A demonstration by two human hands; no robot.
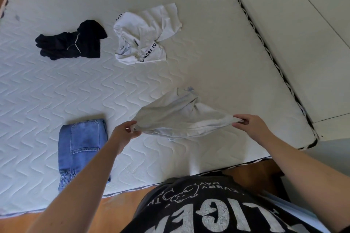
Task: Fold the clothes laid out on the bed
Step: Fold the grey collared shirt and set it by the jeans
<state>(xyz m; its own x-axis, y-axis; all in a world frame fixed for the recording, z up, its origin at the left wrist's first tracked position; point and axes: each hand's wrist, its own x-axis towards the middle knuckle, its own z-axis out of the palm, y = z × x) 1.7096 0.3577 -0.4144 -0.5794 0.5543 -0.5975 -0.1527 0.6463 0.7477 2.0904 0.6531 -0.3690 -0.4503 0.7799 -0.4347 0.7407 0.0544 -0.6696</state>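
A single wide-angle view is given, taken from a camera worn on the person's head. The bed (189, 73) is looked down on steeply from its near edge, facing forward across it. The wearer's own chest and forearms are seen close at the bottom; straight edges are bent by the lens.

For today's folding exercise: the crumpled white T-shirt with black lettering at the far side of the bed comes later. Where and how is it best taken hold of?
Probably the printed hem band nearest the person on the white T-shirt. It lies flat and exposed, while the middle is bunched. Come from the near side and pinch the band at two spaced points, then lift to shake it open. Both hands are busy now.
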